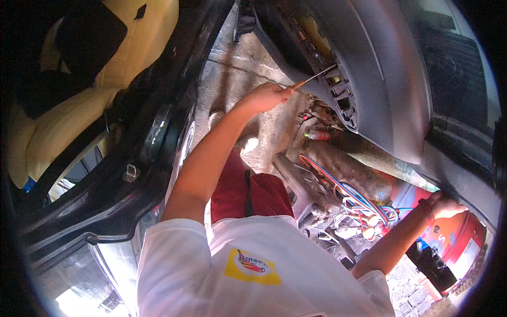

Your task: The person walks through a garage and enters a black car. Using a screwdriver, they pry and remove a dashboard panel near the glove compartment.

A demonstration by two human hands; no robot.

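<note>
My left hand (268, 97) is closed around the orange handle of a screwdriver (300, 84). Its thin metal shaft points up and right, and the tip reaches the opened switch area (338, 87) of a grey car door panel (377, 90). Bare slots and sockets show in that opening. At the lower right, my right hand (446, 205) is at the edge of the same door, its fingers curled against it and partly hidden.
Black car bodywork (153, 132) and a tan seat (68, 127) fill the left side. Below the door lie a grey-green cylinder (346, 164), red and blue hoses (351, 193), a small bottle (318, 136) and jumbled parts. A red rounded tank (465, 238) stands at the lower right.
</note>
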